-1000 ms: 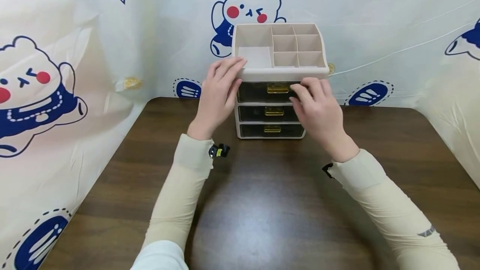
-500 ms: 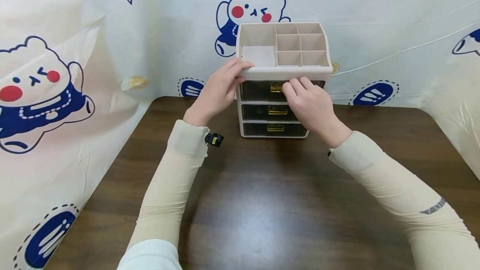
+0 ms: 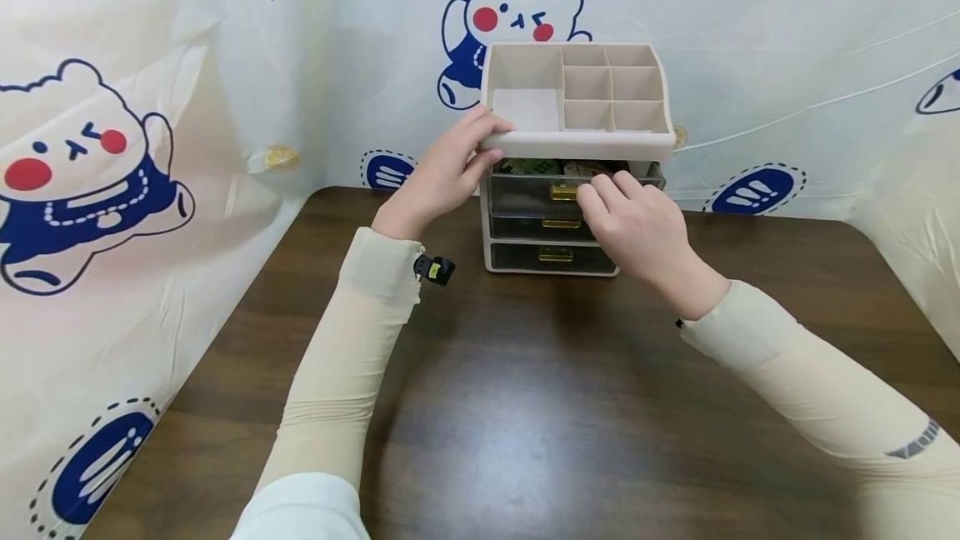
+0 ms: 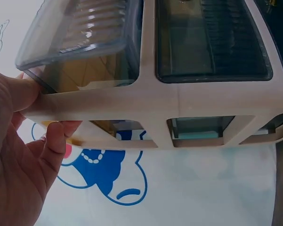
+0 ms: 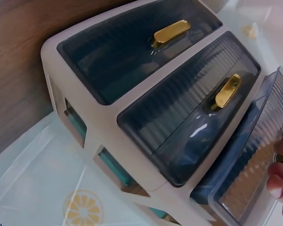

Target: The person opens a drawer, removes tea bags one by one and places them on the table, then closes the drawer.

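Working over the brown desk [image 3: 495,407], a person's right hand [image 3: 641,232] pinches the gold handle [image 3: 564,192] of a partly open top drawer [image 3: 521,197]. The left hand [image 3: 447,165] grips the 10 o'clock corner of the beige organizer [image 3: 592,143], standing at 12 o'clock before a bear-print cloth [image 3: 375,48].

We record cream sleeves [image 3: 326,382] with paler cuffs [image 3: 381,263]. On the left we find a black, yellow-marked device [image 3: 442,271]; on the right sleeve [image 3: 810,377], a grey patch [image 3: 917,440].
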Demonstrator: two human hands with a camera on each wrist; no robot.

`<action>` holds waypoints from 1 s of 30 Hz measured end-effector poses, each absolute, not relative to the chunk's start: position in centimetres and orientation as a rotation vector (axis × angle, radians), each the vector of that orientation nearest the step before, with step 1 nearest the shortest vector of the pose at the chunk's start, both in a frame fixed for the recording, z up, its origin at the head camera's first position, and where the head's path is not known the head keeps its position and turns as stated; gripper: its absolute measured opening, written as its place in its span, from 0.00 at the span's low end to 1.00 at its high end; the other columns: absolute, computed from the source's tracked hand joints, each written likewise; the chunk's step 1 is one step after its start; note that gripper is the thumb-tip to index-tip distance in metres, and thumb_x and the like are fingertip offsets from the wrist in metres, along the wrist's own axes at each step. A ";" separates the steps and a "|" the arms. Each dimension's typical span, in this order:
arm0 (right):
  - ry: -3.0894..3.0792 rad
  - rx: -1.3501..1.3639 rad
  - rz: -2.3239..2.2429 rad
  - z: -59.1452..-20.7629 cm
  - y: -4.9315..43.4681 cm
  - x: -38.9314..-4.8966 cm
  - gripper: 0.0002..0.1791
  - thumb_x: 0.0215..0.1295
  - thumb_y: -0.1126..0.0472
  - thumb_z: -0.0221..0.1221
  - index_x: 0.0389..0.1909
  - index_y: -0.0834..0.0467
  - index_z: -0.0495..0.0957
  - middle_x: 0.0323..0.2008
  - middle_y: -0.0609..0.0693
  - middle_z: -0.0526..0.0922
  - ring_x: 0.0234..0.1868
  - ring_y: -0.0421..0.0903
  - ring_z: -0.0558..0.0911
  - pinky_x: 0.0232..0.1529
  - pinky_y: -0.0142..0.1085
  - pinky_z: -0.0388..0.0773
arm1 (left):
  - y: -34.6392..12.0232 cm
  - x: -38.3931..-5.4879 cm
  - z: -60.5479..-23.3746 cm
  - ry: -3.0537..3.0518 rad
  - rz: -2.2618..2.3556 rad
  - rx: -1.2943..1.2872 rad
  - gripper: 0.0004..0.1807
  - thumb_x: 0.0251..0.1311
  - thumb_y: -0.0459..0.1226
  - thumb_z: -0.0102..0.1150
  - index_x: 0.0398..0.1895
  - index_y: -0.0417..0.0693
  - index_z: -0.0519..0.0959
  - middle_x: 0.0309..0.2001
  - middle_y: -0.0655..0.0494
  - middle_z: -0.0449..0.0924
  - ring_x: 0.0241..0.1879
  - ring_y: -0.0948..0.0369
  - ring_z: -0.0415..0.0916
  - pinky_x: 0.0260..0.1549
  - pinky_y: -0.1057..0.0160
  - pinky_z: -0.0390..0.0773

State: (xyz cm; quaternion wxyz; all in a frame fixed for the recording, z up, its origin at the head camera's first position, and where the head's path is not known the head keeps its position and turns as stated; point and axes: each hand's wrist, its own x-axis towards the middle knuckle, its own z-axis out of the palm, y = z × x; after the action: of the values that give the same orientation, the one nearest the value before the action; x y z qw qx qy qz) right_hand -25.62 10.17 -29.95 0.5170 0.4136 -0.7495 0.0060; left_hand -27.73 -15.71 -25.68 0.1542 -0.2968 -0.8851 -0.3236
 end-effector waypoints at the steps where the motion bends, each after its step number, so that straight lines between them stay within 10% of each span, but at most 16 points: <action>1: -1.802 0.993 0.018 -30.0 10.2 -25.4 0.12 0.70 0.75 0.49 0.26 0.65 0.72 0.24 0.57 0.77 0.23 0.54 0.73 0.14 0.36 0.55 | -15.7 -27.8 -25.7 -2.534 -0.931 -0.850 0.14 0.72 0.34 0.51 0.57 0.42 0.75 0.55 0.49 0.74 0.51 0.57 0.71 0.56 0.60 0.75; 17: -1.852 0.995 0.140 -30.2 10.6 -22.1 0.07 0.69 0.71 0.53 0.35 0.68 0.78 0.29 0.60 0.83 0.26 0.55 0.79 0.16 0.39 0.69 | -15.4 -27.7 -24.3 -2.667 -0.843 -0.841 0.13 0.72 0.34 0.50 0.55 0.40 0.74 0.55 0.46 0.69 0.54 0.53 0.70 0.60 0.55 0.73; 30: -1.710 1.003 0.164 -31.1 10.1 -21.1 0.07 0.67 0.70 0.51 0.31 0.67 0.76 0.24 0.58 0.78 0.22 0.52 0.76 0.14 0.36 0.58 | -15.4 -27.5 -24.4 -2.659 -0.834 -0.829 0.11 0.72 0.35 0.51 0.53 0.41 0.75 0.52 0.47 0.70 0.53 0.53 0.69 0.60 0.55 0.72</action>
State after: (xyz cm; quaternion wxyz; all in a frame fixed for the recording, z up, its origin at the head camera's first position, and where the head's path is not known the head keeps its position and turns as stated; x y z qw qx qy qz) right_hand -21.08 10.09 -31.11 0.5449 0.4229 -0.7207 0.0693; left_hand -27.49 -15.42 -24.44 0.1167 -0.2832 -0.9083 -0.2850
